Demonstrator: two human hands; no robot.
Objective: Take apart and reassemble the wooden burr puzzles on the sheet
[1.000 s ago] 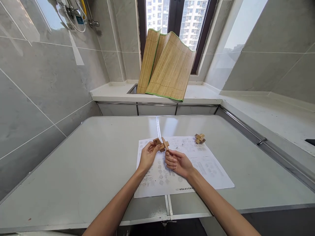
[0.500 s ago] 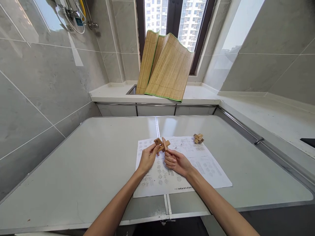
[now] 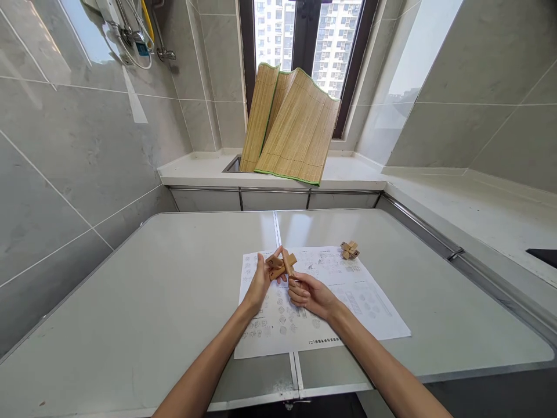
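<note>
A few notched wooden puzzle pieces [image 3: 275,271] lie crossed together in my left hand [image 3: 257,288], over the printed sheet. My left thumb points up beside them, and the other fingers support them from behind. A slim wooden bar [image 3: 287,262] stands tilted across these pieces, its top near my left index fingertip. My right hand [image 3: 311,295] pinches the lower end of this bar, fingers curled. Whether the bar is locked into the other pieces I cannot tell. Under both hands the paper sheet [image 3: 369,307] shows small printed diagrams.
An interlocked wooden puzzle [image 3: 350,250] sits at the sheet's far right corner. The pale folding table [image 3: 174,290] has a seam down its middle. Behind it, a bamboo mat [image 3: 300,133] leans on the window ledge. A dark flat object [image 3: 543,255] lies on the right ledge.
My left thumb has lifted off the pieces and stands upright, while the left index finger has come to the bar's top. The pieces have shifted slightly left and turned. The view has tilted a little.
</note>
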